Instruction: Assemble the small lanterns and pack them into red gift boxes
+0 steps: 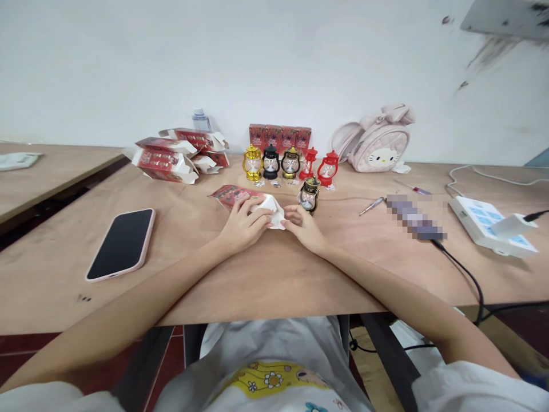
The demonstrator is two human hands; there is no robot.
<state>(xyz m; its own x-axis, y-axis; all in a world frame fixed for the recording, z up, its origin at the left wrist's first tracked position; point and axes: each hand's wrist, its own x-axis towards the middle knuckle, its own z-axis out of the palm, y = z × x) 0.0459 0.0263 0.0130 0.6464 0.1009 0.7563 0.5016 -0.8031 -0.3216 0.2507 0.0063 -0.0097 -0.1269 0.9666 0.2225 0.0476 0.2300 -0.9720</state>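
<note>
Head view shows us a red printed carton (231,194) lying at a slant on the wooden tabletop (266,286), centrally in front of our body, with its white end flaps (273,206) directed to the right. Our left hand (245,224) is closed over the carton near the flap end, fingers bent across it. Our right hand (305,229) meets the flaps from the opposite side, thumb at the flap edge and fingers curled; we cannot tell whether a flap is pinched between them. We judge the step in hand to be the working of the carton's end flaps. In our judgement, the next move calls for the left hand to steady the carton while the right guides each flap along its crease, with light pressure, since thin card would buckle if forced. A black-and-gold lantern (309,197) stands just beyond the right hand, gripped by neither hand. Behind it we find a row of five lanterns (270,165), backed by small red boxes (257,137); further cartons (160,163) with loose flaps lie piled to the left.
</note>
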